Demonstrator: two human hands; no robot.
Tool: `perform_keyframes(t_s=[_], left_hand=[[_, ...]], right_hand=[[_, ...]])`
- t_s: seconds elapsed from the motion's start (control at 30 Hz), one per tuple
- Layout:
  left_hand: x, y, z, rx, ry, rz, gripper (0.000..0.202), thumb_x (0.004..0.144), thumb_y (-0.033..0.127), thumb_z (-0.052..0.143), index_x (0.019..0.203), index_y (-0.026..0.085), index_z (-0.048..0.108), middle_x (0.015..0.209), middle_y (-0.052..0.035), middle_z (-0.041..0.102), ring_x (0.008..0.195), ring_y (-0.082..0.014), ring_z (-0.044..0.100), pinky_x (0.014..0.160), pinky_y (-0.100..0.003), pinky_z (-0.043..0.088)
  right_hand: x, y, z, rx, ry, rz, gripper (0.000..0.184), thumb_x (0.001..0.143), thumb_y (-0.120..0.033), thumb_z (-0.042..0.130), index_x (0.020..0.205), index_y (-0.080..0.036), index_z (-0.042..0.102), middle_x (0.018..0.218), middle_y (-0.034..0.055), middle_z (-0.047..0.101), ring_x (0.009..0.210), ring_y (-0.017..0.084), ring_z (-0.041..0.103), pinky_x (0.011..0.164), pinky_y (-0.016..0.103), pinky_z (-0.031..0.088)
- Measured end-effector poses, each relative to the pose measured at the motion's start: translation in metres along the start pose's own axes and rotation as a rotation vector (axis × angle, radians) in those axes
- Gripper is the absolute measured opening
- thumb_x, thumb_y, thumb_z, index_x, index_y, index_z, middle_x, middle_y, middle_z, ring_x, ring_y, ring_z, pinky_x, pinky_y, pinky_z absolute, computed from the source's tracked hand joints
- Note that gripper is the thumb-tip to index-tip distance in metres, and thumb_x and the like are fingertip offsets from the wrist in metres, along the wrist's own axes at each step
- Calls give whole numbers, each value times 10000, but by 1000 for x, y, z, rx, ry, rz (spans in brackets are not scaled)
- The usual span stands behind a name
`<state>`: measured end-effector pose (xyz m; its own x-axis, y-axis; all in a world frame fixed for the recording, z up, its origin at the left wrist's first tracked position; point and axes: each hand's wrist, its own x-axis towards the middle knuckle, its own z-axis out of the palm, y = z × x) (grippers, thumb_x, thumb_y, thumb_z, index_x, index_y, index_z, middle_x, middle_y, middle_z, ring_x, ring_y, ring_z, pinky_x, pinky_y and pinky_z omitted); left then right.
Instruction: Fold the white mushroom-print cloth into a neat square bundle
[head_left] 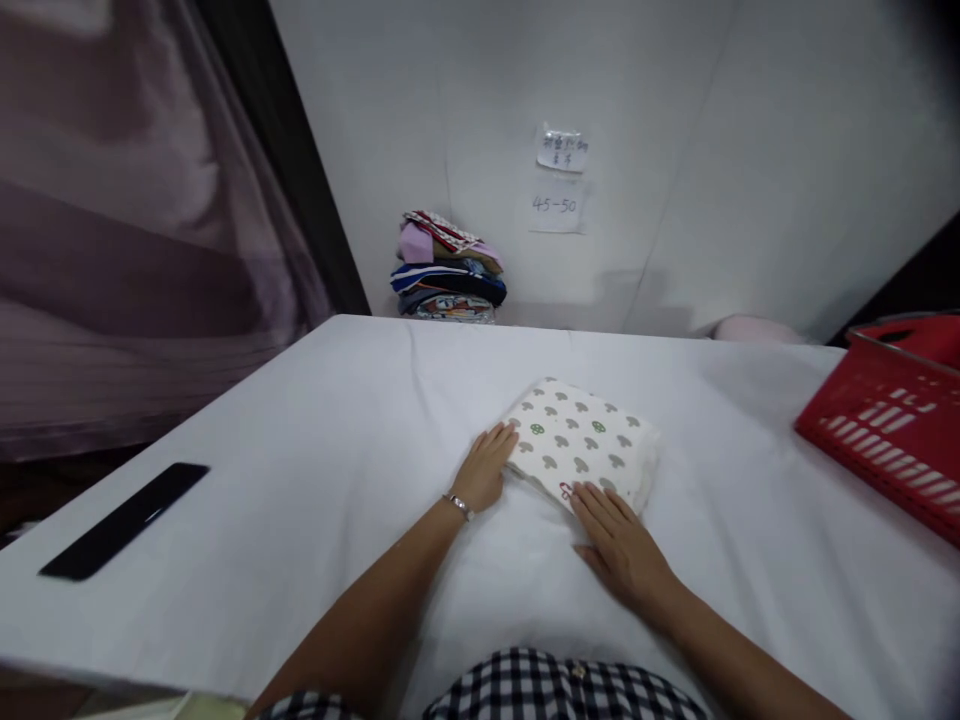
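A folded white cloth with grey mushroom prints and a few green and red motifs lies at an angle on the white-covered table. My left hand, a bracelet on its wrist, rests at the cloth's left corner with its fingertips on the edge. At the near edge, my right hand lies flat, fingers stretched out and their tips on the cloth. Neither hand is closed around the fabric.
A red plastic basket stands at the right. Folded clothes are stacked beyond the far edge by the wall. A black flat strip lies on the left. A purplish curtain hangs at the left, and paper notes are on the wall.
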<state>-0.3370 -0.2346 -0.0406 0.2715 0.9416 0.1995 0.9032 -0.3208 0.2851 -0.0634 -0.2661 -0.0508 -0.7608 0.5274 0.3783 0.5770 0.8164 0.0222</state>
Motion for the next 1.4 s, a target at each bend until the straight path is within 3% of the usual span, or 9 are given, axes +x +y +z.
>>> perform_keyframes(t_s=[0.17,0.27,0.37,0.47,0.6,0.73,0.9,1.1,1.4], left_hand=[[1,4,-4,-19,-20,-20,767,604,-7,392,1351,148,313,1454,-42,231,1355,-184,114,1108,-410,125],[-1,13,-12,-29,-62,-49,732,621,56,438,1339,162,344,1445,-44,253,1353,-199,121,1112,-399,93],[-3,32,-22,-75,-100,-38,634,681,116,453,1307,201,395,1421,-20,313,1338,-185,183,1114,-365,69],[1,59,-27,-174,-94,17,449,780,210,459,1227,229,485,1353,0,426,1287,-197,299,1103,-359,113],[17,100,-23,-289,-71,131,236,847,328,448,977,229,618,1069,-16,628,1039,-190,526,980,-339,318],[41,135,-9,-255,-148,167,231,842,353,455,890,207,627,882,-35,642,899,-185,555,832,-310,401],[75,159,10,-147,-162,4,266,822,415,449,809,205,611,878,-40,620,851,-182,560,736,-288,422],[101,172,26,-81,-174,-188,286,754,440,494,902,208,571,953,-50,619,854,-207,579,714,-313,440],[113,175,28,-92,-250,-223,193,777,294,445,821,207,611,889,-55,657,862,-206,588,720,-298,435]], right_hand=[[-22,-1,-21,169,-5,62,501,872,-237,420,1364,-222,325,1366,79,406,1270,215,341,1040,450,311],[-32,8,-30,382,114,159,415,853,-193,438,1261,-264,469,1285,45,509,1214,196,423,1032,410,340],[-35,28,-34,622,284,494,270,836,-239,463,1065,-240,606,1114,55,625,1064,200,550,926,381,446],[-30,53,-35,885,336,909,231,778,-344,527,907,-191,640,912,66,678,783,189,638,706,339,531],[-19,81,-29,1141,338,1172,232,685,-359,600,814,-167,622,752,34,660,534,119,593,490,245,486],[-9,95,-20,1226,289,1228,158,645,-312,630,684,-164,591,625,-2,617,428,80,529,401,201,419],[-2,97,-13,1297,271,1231,174,650,-328,626,665,-165,567,595,2,608,400,86,523,356,196,381],[-4,93,-11,1368,268,1211,219,666,-373,620,645,-166,550,509,-12,573,390,81,505,360,182,371],[-1,92,-10,1279,249,1223,251,688,-408,577,622,-173,522,373,-41,497,301,70,412,314,178,299]])
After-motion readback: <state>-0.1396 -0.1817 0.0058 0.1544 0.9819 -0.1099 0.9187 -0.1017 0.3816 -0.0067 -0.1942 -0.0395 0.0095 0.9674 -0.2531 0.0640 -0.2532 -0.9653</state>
